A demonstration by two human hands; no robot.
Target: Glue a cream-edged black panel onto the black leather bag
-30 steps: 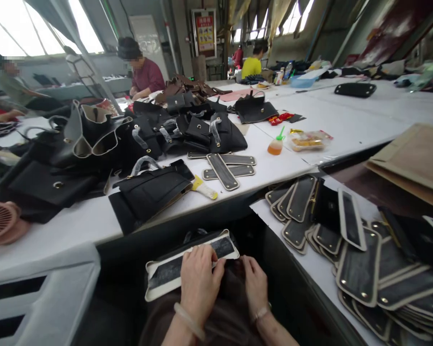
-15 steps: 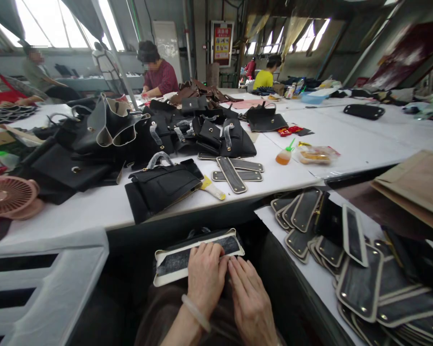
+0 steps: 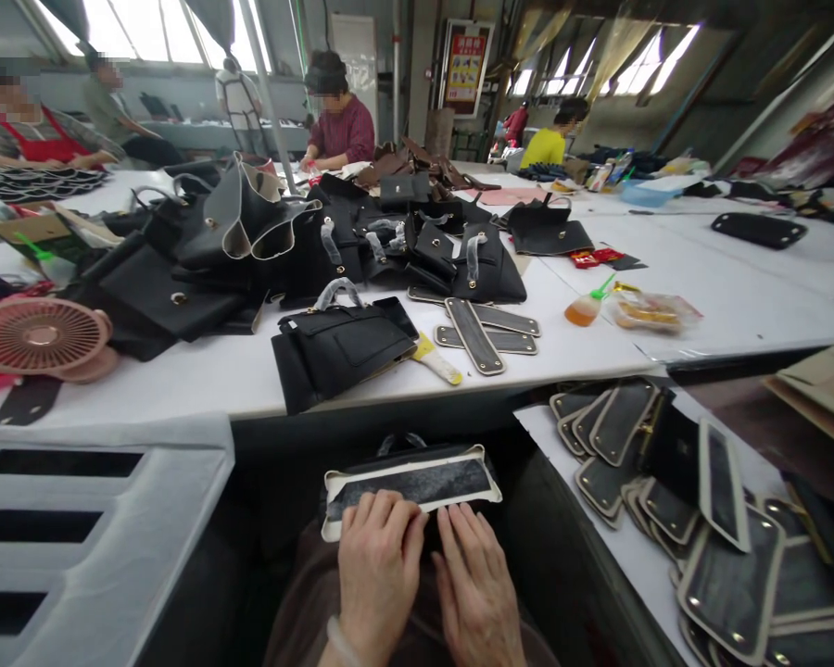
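A black bag [image 3: 417, 482] rests on my lap, its base turned up, with a dark centre panel inside a cream border. My left hand [image 3: 381, 556] lies on the near edge of that base, fingers bent and pressed together. Beside it, my right hand [image 3: 476, 574] touches the same edge with its fingertips, fingers stretched out close together. The bag's handle shows at its far side; its body below the base is mostly hidden in shadow.
Black bags [image 3: 347, 343] cover the white table ahead, near base panels [image 3: 473, 335], a glue bottle [image 3: 584, 308] and a yellow tube [image 3: 439, 359]. More panels [image 3: 729, 574] are stacked at right. A pink fan [image 3: 42, 335] stands left. Several people sit or stand beyond.
My left hand has slid back from the middle of the base to its near edge, uncovering more of the dark panel. The view has shifted, so the surroundings appear further right.
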